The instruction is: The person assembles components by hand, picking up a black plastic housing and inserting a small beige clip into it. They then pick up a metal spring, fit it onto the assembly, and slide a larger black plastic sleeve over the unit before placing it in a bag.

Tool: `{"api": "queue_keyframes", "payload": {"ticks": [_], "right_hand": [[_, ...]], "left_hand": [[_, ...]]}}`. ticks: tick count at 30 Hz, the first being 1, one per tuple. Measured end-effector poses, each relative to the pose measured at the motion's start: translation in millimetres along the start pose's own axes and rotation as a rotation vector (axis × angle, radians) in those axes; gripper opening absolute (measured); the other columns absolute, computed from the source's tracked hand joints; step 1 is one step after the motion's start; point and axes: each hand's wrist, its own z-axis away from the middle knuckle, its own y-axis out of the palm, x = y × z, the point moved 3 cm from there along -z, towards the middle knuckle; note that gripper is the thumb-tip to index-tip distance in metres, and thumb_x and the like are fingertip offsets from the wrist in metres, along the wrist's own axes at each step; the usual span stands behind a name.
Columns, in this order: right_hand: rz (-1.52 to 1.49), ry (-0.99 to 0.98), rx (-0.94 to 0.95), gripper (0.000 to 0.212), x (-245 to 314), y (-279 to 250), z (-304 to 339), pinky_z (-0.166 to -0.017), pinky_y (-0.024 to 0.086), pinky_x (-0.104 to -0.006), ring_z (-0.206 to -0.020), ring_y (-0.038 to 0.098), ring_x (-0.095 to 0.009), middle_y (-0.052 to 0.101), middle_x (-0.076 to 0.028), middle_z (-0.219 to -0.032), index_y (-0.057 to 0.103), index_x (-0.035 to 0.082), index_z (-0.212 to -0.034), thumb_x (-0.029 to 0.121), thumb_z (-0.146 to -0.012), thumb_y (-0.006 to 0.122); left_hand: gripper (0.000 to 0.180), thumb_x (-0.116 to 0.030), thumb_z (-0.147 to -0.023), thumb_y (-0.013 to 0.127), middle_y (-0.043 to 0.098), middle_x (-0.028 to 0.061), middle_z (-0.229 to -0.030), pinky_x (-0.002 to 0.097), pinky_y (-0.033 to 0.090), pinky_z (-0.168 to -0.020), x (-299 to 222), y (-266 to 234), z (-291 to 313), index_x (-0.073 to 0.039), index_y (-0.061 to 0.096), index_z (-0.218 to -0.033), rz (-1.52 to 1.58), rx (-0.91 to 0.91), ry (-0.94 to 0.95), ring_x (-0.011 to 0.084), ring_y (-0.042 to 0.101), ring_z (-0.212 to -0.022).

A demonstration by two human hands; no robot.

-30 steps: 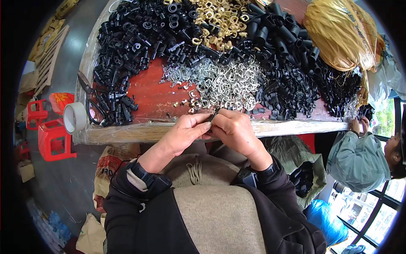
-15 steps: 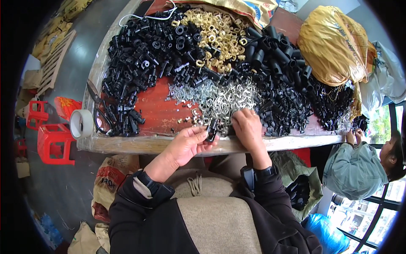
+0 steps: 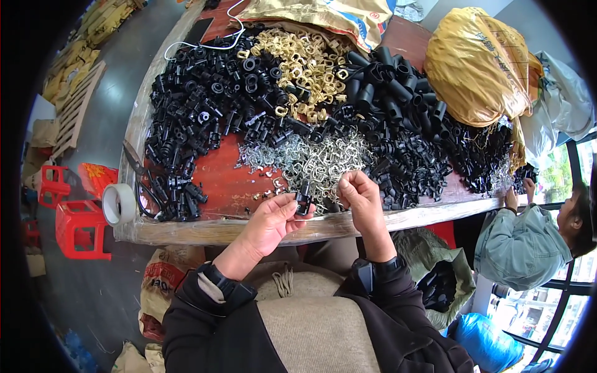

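Between the thumb and fingers of my left hand (image 3: 273, 222) is a small black plastic fitting (image 3: 304, 198), held upright over the table's near edge. To its right, my right hand (image 3: 362, 202) is raised with fingertips pinched together; whatever they hold is too small or hidden to make out. Just beyond both hands lies a heap of small silvery curved metal clips (image 3: 323, 163). Right of the clips is a pile of small black parts (image 3: 407, 168). Brass-coloured rings (image 3: 301, 65) and black tubes (image 3: 398, 87) lie farther back.
Black fittings (image 3: 186, 105) cover the table's left side, near scissors (image 3: 132, 158) and a tape roll (image 3: 119, 204). A yellow sack (image 3: 479, 68) stands at the back right. Another person (image 3: 522, 248) works at the right end. Red stools (image 3: 83, 229) stand on the floor left.
My right hand has lifted from the clip heap, its fingers now pinched. My left hand still holds the black fitting. The view has shifted slightly.
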Motion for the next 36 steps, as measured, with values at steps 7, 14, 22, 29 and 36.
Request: {"api": "queue_keyframes", "payload": {"ticks": [7,14,22,29,36], "right_hand": [[-0.489,0.351,0.159,0.009,-9,23,31,-0.041,0.028,-0.0155,-0.046,0.039,-0.005,0.050,-0.002,-0.062,0.049,0.004,-0.077,0.012,-0.082,0.050],[-0.683,0.503,0.380,0.006,-17,34,50,-0.045,0.034,-0.0157,-0.052,0.044,-0.007,0.050,-0.003,-0.063,0.049,0.003,-0.082,0.009,-0.081,0.048],[0.126,-0.193,0.069,0.002,-3,35,53,-0.049,0.039,-0.0226,-0.057,0.049,-0.013,0.051,-0.006,-0.067,0.050,0.002,-0.078,0.003,-0.077,0.051],[0.871,-0.827,0.073,0.013,16,33,55,-0.050,0.039,-0.0279,-0.057,0.050,-0.020,0.049,-0.008,-0.066,0.051,0.001,-0.078,-0.005,-0.068,0.055],[0.686,-0.436,0.085,0.007,9,24,60,-0.047,0.036,-0.0238,-0.051,0.045,-0.013,0.049,-0.004,-0.061,0.051,0.001,-0.076,0.004,-0.074,0.057]], "left_hand": [[0.023,-0.014,-0.082,0.050,0.057,0.0078,-0.095,0.0272,0.044,-0.075,-1,17,13,-0.003,0.050,-0.102,-0.004,0.102,0.130,0.0156,0.055,-0.085],[0.035,-0.021,-0.079,0.054,0.057,0.0119,-0.092,0.0277,0.046,-0.071,4,20,20,0.000,0.048,-0.105,-0.110,0.347,-0.030,0.0180,0.055,-0.084],[0.026,-0.017,-0.081,0.050,0.057,0.0140,-0.092,0.0273,0.047,-0.070,6,7,12,0.001,0.051,-0.100,0.068,0.152,-0.050,0.0192,0.056,-0.082],[0.025,-0.015,-0.081,0.050,0.057,0.0148,-0.093,0.0274,0.047,-0.069,7,7,14,0.000,0.050,-0.101,0.073,0.179,-0.093,0.0193,0.057,-0.081],[0.025,-0.015,-0.081,0.050,0.057,0.0129,-0.092,0.0265,0.047,-0.069,7,14,24,-0.001,0.051,-0.101,0.073,0.162,-0.060,0.0178,0.057,-0.080]]}}
